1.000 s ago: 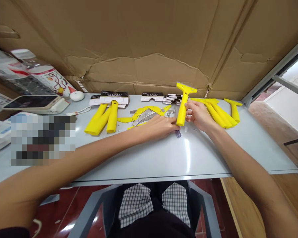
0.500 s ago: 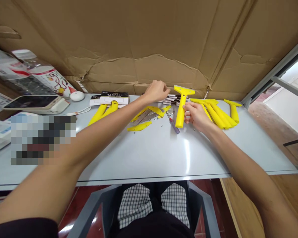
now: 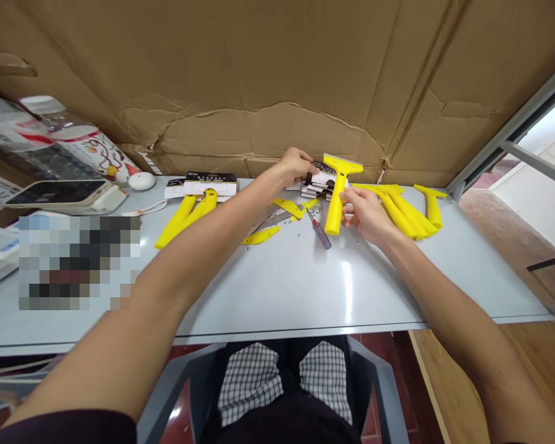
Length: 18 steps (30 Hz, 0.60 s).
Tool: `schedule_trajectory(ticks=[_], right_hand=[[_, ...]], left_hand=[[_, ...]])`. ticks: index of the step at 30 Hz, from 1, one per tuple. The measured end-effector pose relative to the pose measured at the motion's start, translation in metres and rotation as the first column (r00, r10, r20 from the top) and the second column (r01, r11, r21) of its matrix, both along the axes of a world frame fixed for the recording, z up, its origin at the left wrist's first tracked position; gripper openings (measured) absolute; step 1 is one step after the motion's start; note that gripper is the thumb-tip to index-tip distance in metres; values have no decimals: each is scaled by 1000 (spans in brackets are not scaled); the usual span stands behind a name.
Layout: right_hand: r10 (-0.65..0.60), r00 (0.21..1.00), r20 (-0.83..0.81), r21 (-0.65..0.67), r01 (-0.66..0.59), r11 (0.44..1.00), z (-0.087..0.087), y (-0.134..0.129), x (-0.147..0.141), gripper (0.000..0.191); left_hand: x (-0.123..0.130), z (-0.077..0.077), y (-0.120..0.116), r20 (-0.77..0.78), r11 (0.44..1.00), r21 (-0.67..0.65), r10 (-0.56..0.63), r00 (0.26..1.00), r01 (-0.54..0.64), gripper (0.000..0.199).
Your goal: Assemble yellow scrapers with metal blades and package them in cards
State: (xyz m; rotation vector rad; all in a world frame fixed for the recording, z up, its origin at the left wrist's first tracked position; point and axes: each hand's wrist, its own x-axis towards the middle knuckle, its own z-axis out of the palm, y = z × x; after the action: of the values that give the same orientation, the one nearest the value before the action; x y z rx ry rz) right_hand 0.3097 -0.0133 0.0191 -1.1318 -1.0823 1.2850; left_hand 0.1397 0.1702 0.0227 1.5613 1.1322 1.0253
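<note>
Upright in my right hand (image 3: 365, 213), which is closed around its handle, is a yellow scraper (image 3: 335, 206) with a thin blade edge along its top. My left hand (image 3: 298, 165) is closed at the back of the table, its fingertips pinching the edge of a black-and-white packaging card (image 3: 324, 168) at a stack of folded cards (image 3: 317, 188). Below the stack lie yellow blade covers (image 3: 261, 235), metal blades, small loose nuts and a screwdriver (image 3: 321, 234) with a purple handle. My left forearm hides part of these pieces.
Several yellow scraper handles (image 3: 400, 213) lie to the right, with another (image 3: 432, 206) beyond them. Carded scrapers (image 3: 185, 219) lie left of centre. Further left are a phone (image 3: 60, 192), a white round case (image 3: 142, 180) and bottles (image 3: 86, 142). Cardboard (image 3: 259, 74) stands behind the table.
My left hand has shifted slightly right, and a dark-topped card now shows raised at its fingertips. My right hand keeps the scraper in nearly the same place.
</note>
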Motion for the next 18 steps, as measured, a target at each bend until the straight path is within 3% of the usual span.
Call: schedule_trajectory(ticks=[4,9,13,18], right_hand=[[-7,1000,-8,7,7,1000,0,1,2,29],[-15,1000,-17,23,15,1000,-1,2,3,27],[-50,998,-41,49,52,997,1,1,4,27],[-153,987,-52,70,157,985,7,0,3,35]], left_hand=[[-18,27,-21,-99,990,-123,60,993,-72,24],[-70,45,-74,-104,995,-69,67,992,-74,17],[-108,34,-122,-122,1000,-29,-5,993,1,11],[-122,8,-162,-205,989,118,-62,977,88,27]])
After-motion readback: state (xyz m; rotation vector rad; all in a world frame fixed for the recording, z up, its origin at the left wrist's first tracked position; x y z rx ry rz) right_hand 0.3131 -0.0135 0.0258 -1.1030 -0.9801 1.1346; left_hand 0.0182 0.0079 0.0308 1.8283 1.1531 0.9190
